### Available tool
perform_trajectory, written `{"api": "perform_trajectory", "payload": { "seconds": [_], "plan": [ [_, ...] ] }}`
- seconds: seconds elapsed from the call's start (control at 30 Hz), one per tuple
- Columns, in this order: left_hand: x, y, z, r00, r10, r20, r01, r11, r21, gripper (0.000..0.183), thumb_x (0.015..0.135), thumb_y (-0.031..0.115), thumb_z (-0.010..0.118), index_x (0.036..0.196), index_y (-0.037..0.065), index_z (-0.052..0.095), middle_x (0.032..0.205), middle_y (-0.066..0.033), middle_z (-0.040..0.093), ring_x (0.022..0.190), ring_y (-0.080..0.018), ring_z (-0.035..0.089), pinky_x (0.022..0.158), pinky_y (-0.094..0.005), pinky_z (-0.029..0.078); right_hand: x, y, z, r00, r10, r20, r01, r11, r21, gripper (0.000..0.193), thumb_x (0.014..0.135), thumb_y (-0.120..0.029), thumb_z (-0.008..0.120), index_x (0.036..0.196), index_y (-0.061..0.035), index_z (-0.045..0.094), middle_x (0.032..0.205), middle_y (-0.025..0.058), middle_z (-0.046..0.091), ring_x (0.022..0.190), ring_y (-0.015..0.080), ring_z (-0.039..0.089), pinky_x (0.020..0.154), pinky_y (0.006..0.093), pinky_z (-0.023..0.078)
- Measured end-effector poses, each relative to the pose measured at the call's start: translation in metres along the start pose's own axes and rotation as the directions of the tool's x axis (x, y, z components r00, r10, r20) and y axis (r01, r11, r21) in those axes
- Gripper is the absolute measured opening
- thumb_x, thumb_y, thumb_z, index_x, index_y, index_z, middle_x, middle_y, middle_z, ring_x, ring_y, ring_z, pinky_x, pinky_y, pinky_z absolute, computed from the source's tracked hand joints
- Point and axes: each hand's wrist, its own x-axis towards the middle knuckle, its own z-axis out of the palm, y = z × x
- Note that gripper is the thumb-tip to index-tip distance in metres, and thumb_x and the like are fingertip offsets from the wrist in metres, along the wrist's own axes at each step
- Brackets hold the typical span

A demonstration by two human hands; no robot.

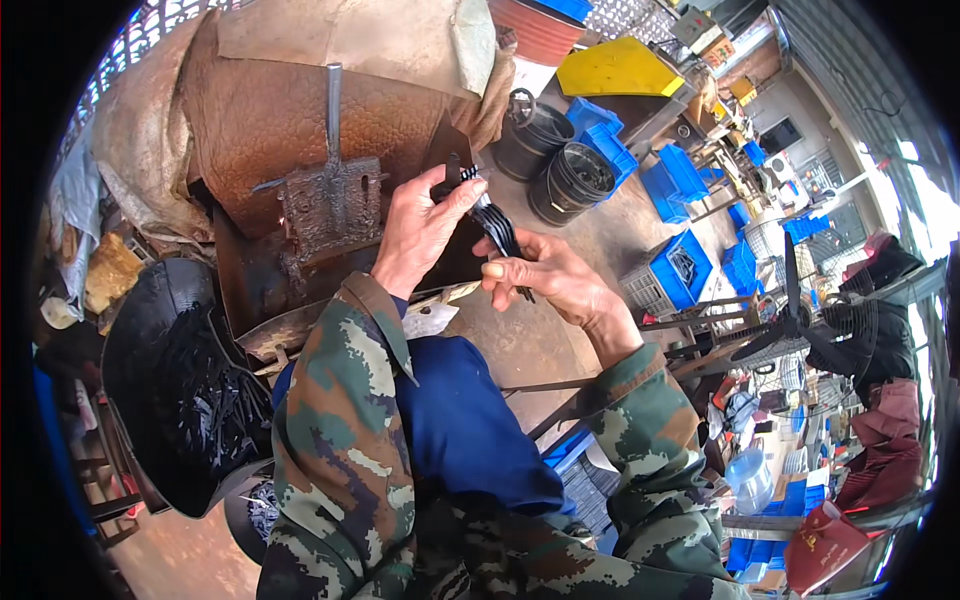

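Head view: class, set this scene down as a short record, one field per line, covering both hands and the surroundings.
Left hand: gripping the upper part of the dark strips
Right hand: at their lower end, thumb in front
Ahead, left: rough metal plate with a rod
Lower left: black container holding dark pieces
Beyond hands: two black buckets
Far right: fan

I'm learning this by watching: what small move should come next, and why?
Perhaps gather the lower ends of the thin dark strips with the right hand: several lie bunched together, the left hand grips them higher up, and dark tips poke out below the right hand.
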Motion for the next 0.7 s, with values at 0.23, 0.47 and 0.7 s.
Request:
{"api": "perform_trajectory", "payload": {
  "seconds": [0.23, 0.47, 0.7],
  "plan": [
    [-0.003, 0.004, 0.011, 0.998, 0.06, -0.001, -0.06, 0.998, -0.024, 0.02, 0.094, 0.017, 0.068, 0.107, 0.001, 0.066, 0.093, -0.0001, 0.068, 0.08, -0.0031, 0.057, 0.067, -0.017, 0.045, -0.022, 0.013, -0.009, 0.997, 0.047, -0.065, -0.043, 0.997, 0.06, 0.032, 0.092, -0.027, 0.07, 0.11, -0.0014, 0.062, 0.079, 0.0032, 0.065, 0.063, 0.0096, 0.063, 0.06, 0.0225, 0.051],
    [-0.015, 0.017, 0.014, 0.997, 0.043, 0.058, -0.047, 0.997, 0.067, 0.016, 0.093, 0.014, 0.069, 0.104, 0.001, 0.068, 0.091, 0.0018, 0.065, 0.084, -0.0038, 0.057, 0.072, -0.0188, 0.047, -0.04, 0.026, -0.001, 0.98, -0.081, -0.183, 0.082, 0.997, 0.002, 0.03, 0.098, -0.033, 0.062, 0.102, -0.0036, 0.065, 0.067, -0.0041, 0.052, 0.056, 0.0032, 0.045, 0.049, 0.0211, 0.035],
    [-0.022, 0.017, 0.019, 0.968, 0.026, 0.249, -0.103, 0.947, 0.304, 0.023, 0.092, 0.017, 0.068, 0.107, -0.001, 0.067, 0.094, 0.002, 0.067, 0.09, -0.0048, 0.058, 0.081, -0.0229, 0.048, -0.083, 0.028, -0.014, 0.931, -0.139, -0.338, 0.027, 0.949, -0.315, 0.038, 0.097, -0.043, 0.059, 0.099, -0.0058, 0.064, 0.067, -0.0048, 0.048, 0.06, 0.0065, 0.044, 0.053, 0.0254, 0.037]
  ]
}}
